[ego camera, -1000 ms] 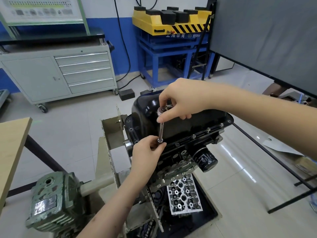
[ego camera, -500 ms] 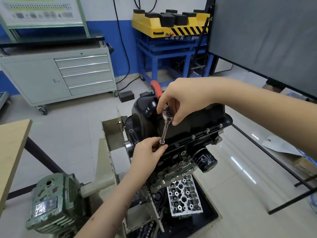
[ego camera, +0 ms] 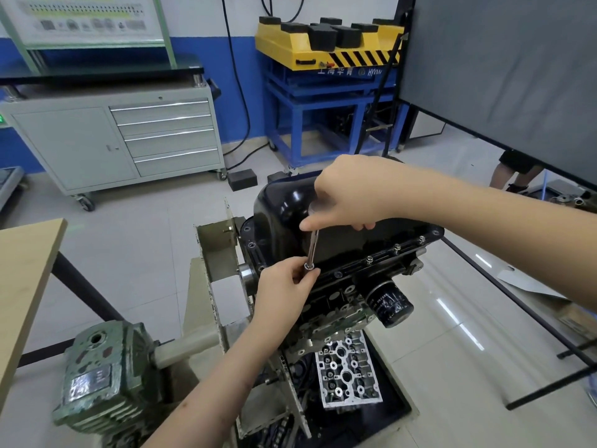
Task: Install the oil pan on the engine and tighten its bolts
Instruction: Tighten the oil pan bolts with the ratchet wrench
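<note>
Glossy tiled floor (ego camera: 436, 360) under the engine stand (ego camera: 210, 253).

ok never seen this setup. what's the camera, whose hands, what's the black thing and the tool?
One picture only, from a wide-angle camera worn on a person's head, looking down at their two bare hands. No robot here.

The glossy black part is the oil pan, sitting on an engine clamped in a metal stand. Bolts line the pan's near flange. The black can below is the oil filter.

The right hand grips the top of a socket wrench. The left hand pinches its lower end, steadying it at the flange. The bolt under it is hidden.

The green block at lower left is a gearbox joined to the stand.
</note>
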